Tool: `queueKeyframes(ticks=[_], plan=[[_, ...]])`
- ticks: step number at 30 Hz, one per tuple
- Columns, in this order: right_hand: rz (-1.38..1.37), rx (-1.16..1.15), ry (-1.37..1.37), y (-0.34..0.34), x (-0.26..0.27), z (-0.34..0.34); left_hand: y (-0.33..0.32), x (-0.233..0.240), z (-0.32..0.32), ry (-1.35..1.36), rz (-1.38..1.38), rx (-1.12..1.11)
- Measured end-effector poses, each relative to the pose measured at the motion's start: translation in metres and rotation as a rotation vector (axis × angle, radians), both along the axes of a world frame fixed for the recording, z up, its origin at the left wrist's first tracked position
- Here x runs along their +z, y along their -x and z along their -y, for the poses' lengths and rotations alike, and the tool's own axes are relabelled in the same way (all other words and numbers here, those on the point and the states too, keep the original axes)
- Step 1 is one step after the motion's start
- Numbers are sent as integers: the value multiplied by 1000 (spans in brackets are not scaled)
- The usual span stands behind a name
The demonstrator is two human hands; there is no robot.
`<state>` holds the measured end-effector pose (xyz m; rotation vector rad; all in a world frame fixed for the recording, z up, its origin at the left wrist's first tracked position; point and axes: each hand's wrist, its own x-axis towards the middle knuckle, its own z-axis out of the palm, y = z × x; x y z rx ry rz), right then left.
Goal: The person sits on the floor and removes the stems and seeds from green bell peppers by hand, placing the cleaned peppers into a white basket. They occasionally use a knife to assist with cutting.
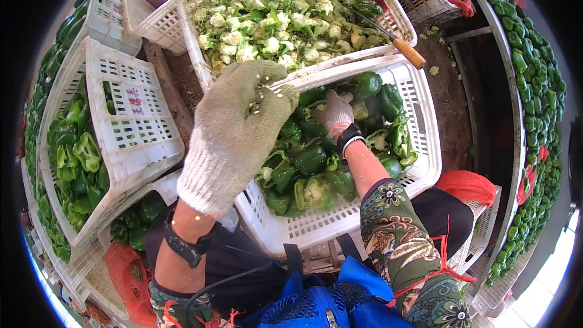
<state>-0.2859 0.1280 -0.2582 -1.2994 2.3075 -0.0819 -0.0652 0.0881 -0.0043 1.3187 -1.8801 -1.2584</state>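
Note:
My left hand [237, 132], in a cream knit glove dotted with pale seeds, is raised close to the camera over the left edge of a white plastic crate [319, 230]. Its fingers bend inward, and whether anything sits between them is hidden. Deeper in that crate, my right hand [334, 110], also gloved, reaches among green bell peppers [309, 159] and touches one; its grip cannot be made out. Some peppers are whole, while others are cut open, such as a pepper half [319, 191] near the front.
Behind stands a crate of pepper cores [273, 23], with a wooden-handled tool [407, 52] across its right rim. A tilted crate [136, 100] holds cut peppers at left. Heaped peppers [533, 100] line the right side. Red mesh bags [467, 186] lie nearby.

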Motion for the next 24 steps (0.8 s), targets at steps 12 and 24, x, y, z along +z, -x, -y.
queueKeyframes(ticks=[12,24], plan=[[964,-607,417,-2,46,-52,11,-14,-14,190,166,-150],[1211,-271,860,-45,158,-102,35,-33,-57,267,78,-505]])
